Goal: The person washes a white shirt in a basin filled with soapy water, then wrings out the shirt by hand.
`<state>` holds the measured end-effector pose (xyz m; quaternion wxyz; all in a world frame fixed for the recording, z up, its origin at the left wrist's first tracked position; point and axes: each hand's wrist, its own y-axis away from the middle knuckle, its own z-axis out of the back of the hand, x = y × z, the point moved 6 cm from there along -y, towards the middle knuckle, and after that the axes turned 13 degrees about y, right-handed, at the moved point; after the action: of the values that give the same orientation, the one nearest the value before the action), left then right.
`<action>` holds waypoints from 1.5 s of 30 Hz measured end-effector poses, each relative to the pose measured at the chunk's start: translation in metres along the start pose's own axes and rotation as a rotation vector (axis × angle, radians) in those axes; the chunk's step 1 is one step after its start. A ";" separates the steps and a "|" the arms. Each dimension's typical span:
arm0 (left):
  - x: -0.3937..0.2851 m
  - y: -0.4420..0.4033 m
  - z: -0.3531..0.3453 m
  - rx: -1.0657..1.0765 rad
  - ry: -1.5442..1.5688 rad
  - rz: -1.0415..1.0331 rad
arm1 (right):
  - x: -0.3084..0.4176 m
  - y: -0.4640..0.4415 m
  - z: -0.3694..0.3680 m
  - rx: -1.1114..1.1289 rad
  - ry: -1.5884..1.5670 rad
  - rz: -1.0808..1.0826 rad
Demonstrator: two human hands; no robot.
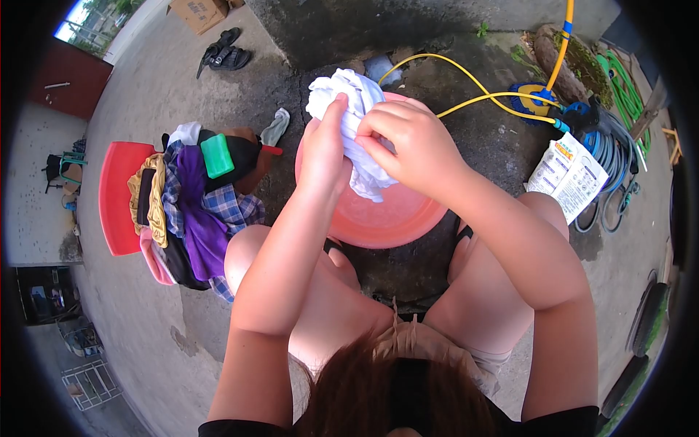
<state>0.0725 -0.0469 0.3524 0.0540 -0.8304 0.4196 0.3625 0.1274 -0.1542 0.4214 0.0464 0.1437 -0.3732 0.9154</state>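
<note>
- Left hand (pixel 328 142) clamped on a bunched white cloth (pixel 348 91), thumb laid along its face.
- Right hand (pixel 411 142) close beside it, thumb and bent fingers pinched together on the cloth's right part; how much fabric they have is hidden.
- Cloth hangs between the two hands, lower end loose, above a pink basin (pixel 393 231). Basin's contents hard to judge from here.
- Risk: loose end could slip over the rim onto the dark, damp-looking ground, if the left grip slackens or the bundle swings wide.
- Risk: fabric might stretch or tear at the pinch, if the right fingers pull hard against the left.
- Risk: green bar (pixel 217 156), left of the grip, could slide off the clothes pile (pixel 191 207), since it sits on soft, uneven cloth; a knock from the left elbow would do it.
- Count, at the grip: two hands, one white cloth; one basin below.
- Count, left of the grip: one green bar, one red plastic stand (pixel 116 197), one small grey cloth (pixel 275 127); pile garments overlap, several, no sure number.
- Count, beyond and left: two black sandals (pixel 226 55).
- Count, right of the grip: one printed white bag (pixel 568 177).
</note>
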 end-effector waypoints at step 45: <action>-0.069 0.004 -0.014 0.199 -0.235 -0.033 | -0.096 0.006 0.045 -0.094 -1.180 -0.922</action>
<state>0.0504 -0.0100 0.4078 0.1908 -0.7797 0.4304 0.4129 0.2283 -0.1875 0.4198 0.2236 0.7502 -0.2769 0.5573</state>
